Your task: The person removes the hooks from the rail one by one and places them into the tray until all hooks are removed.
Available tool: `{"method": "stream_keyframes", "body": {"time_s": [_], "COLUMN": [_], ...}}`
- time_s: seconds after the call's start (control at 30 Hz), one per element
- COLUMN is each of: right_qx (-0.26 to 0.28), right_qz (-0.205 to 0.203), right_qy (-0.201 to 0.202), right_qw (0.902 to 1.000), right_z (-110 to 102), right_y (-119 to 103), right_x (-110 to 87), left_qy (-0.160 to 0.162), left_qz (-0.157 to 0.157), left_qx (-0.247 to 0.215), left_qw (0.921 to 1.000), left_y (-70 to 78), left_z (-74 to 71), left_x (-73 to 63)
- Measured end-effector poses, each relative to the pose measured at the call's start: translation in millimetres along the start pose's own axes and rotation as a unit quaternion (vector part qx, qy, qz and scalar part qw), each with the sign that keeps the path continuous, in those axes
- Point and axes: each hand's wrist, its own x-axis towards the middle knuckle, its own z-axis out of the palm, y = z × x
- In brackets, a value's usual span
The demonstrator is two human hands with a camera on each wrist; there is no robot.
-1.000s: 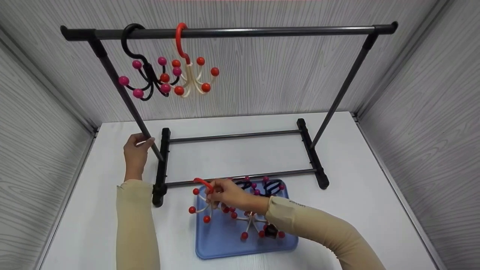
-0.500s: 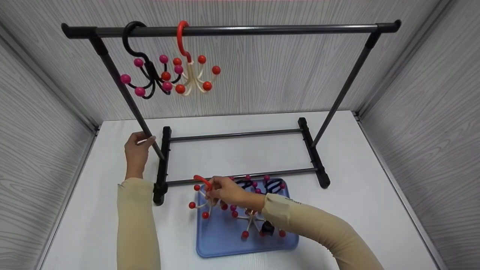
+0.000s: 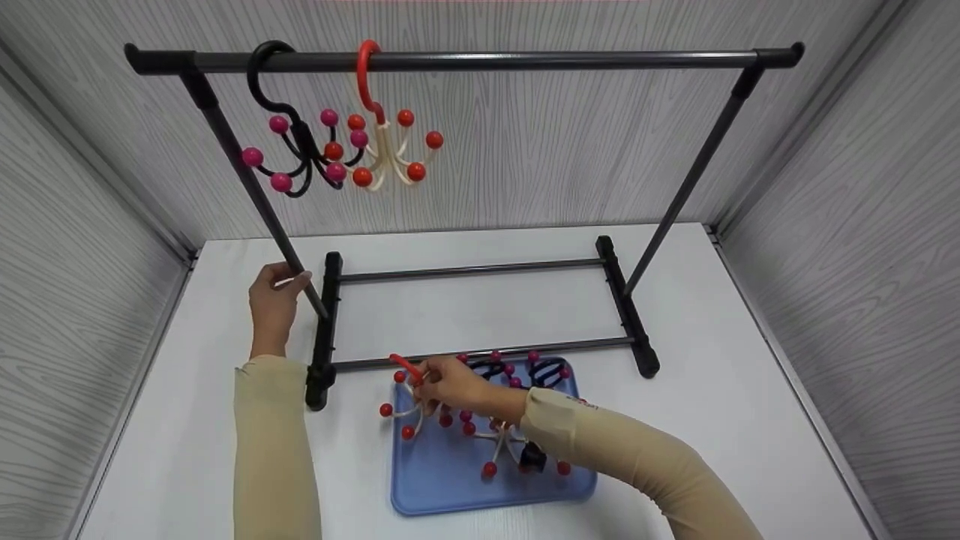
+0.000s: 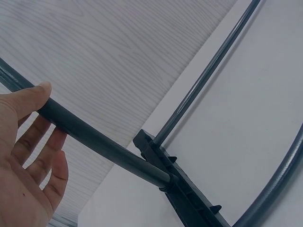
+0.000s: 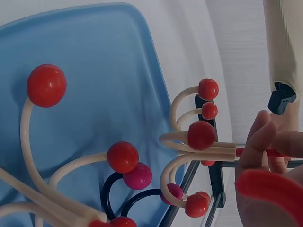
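Observation:
My left hand pinches the dark left post of a garment rack low down; in the left wrist view, the thumb lies over the tube and fingers sit behind it. My right hand grips a cream octopus-style hook hanger by its red neck, over the tray's left edge. Its red hook points up and left, and red balls tip its curved arms. Under my right forearm, a similar cream hanger lies in the blue tray, partly hidden.
A black hanger with pink balls and a cream one with red balls hang from the top bar, towards its left. Black hangers lie at the tray's back. The rack's lower bar runs along behind it.
The hanger in my right hand has turned slightly, its balls shifting a little. My left hand keeps its place on the post.

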Motion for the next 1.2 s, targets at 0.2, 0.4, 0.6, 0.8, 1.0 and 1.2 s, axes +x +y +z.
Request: {"method": "stream_keyframes", "body": {"time_s": [0.2, 0.4, 0.6, 0.8, 1.0, 1.2], "right_qx": [-0.013, -0.011, -0.031, -0.040, -0.051, -0.101], "right_qz": [0.013, 0.013, 0.007, -0.004, -0.035, -0.086], "right_qy": [-0.003, -0.006, -0.020, -0.026, -0.028, -0.047], "right_qw": [0.9998, 0.9998, 0.9993, 0.9989, 0.9977, 0.9901], "right_z": [-2.5, -5.3, -10.5, -15.4, -21.6, -34.3], "right_y": [1.7, 3.1, 4.4, 5.2, -2.0, -24.6], "right_x": [0.7, -0.8, -4.8, -14.2, -31.0, -49.2], "left_qy": [-0.003, 0.002, -0.001, -0.007, -0.007, -0.005], "left_qz": [-0.003, 0.002, -0.001, -0.007, -0.006, -0.002], "left_qx": [0.002, -0.005, -0.011, -0.002, -0.004, -0.002], "left_qw": [1.0000, 1.0000, 0.9999, 0.9999, 0.9999, 1.0000], "left_y": [0.4, 0.9, 0.8, -0.1, 0.7, 1.7], "left_z": [-1.0, -0.5, 0.1, -1.6, -1.7, 0.3], "left_x": [0.2, -0.2, 0.9, 0.5, -0.6, 0.3]}}
